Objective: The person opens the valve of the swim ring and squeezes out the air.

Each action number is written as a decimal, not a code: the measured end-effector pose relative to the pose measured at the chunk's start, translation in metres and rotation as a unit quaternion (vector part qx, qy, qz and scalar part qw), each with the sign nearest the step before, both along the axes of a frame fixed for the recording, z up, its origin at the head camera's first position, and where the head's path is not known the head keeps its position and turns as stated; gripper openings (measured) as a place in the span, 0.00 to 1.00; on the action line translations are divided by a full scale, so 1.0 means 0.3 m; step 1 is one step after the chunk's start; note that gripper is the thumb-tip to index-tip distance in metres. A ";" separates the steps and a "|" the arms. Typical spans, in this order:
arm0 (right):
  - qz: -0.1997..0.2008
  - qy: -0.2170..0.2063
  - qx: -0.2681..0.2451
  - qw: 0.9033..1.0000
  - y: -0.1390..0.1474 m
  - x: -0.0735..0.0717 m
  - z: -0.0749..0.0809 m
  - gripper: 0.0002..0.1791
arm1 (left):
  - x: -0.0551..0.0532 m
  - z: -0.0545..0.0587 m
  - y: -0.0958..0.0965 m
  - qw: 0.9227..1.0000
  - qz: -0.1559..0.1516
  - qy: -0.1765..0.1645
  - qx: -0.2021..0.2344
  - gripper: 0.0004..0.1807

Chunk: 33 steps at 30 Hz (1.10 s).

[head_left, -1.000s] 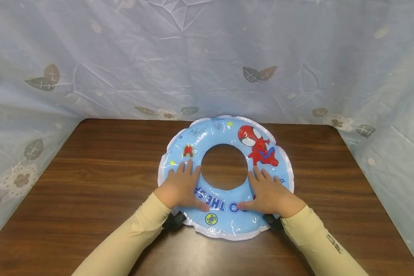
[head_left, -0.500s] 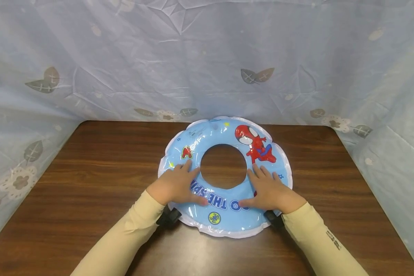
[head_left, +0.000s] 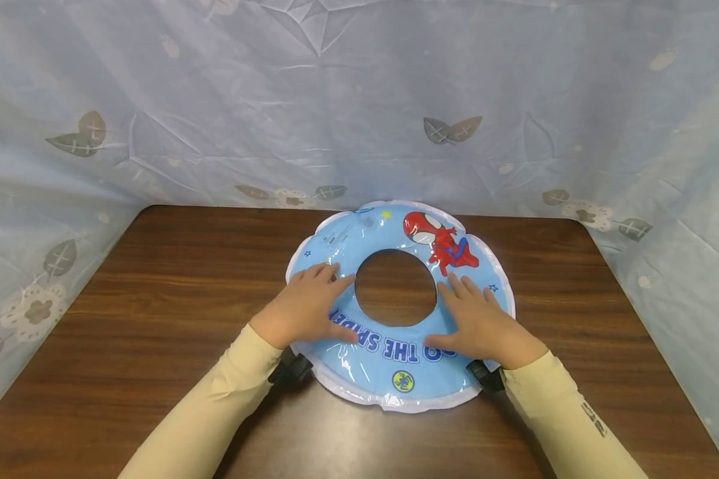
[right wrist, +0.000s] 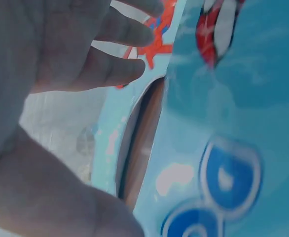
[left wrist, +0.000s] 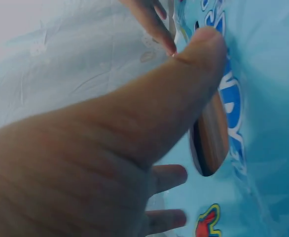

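A light blue inflatable swim ring (head_left: 359,372) with a white scalloped rim lies flat on the wooden table. At its far right is a printed red cartoon figure (head_left: 440,239); blue lettering (head_left: 389,346) and a round yellow emblem (head_left: 403,381) are on the near side. My left hand (head_left: 308,303) rests spread on the ring's left side, its thumb (left wrist: 198,59) reaching over the lettering in the left wrist view. On the ring's right side my right hand (head_left: 482,326) lies with fingers extended. Neither hand curls round the ring. A red emblem (left wrist: 208,222) sits beneath the left fingers.
The brown wooden table (head_left: 174,286) extends on both sides of the ring. A pale fabric curtain (head_left: 359,100) with leaf and flower prints hangs behind and at both sides. Black wrist straps (head_left: 290,369) show under the sleeves.
The ring has turned counterclockwise: its lettering and yellow emblem have shifted right, the red figure left. Both hands stay on it, the left moving slightly outward and the right slightly to the right.
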State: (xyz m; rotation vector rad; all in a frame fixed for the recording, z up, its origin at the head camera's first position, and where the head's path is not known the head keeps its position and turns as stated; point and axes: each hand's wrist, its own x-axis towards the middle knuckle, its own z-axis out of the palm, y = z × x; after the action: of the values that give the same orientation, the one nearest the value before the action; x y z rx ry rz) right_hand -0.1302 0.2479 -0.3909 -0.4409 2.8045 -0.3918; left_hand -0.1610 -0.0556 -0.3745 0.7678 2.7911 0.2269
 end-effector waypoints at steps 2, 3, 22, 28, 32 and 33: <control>0.000 -0.008 -0.003 1.000 -0.013 0.005 0.000 0.59 | -0.002 -0.008 -0.002 1.000 0.003 0.005 0.001 0.60; -0.001 -0.013 -0.003 1.000 -0.019 0.007 -0.002 0.59 | -0.003 -0.014 -0.004 1.000 0.006 0.003 0.001 0.61; -0.001 -0.048 0.029 0.998 -0.038 0.003 -0.029 0.62 | -0.023 -0.087 0.002 0.998 0.011 -0.023 -0.053 0.66; 0.000 -0.050 0.030 0.998 -0.038 -0.003 -0.030 0.62 | -0.029 -0.097 0.000 0.998 0.007 -0.028 -0.051 0.66; -0.003 -0.053 0.028 0.998 -0.036 -0.003 -0.030 0.62 | -0.027 -0.087 -0.002 0.998 0.004 -0.029 -0.048 0.65; -0.004 -0.054 0.027 0.998 -0.035 -0.002 -0.030 0.62 | -0.025 -0.081 -0.004 0.999 0.003 -0.030 -0.046 0.65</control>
State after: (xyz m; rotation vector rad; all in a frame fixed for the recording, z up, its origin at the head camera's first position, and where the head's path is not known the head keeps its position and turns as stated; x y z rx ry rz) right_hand -0.1310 0.2373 -0.3999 -0.3837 2.7065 -0.3292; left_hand -0.1686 -0.0568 -0.3990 0.7198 2.7268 0.1197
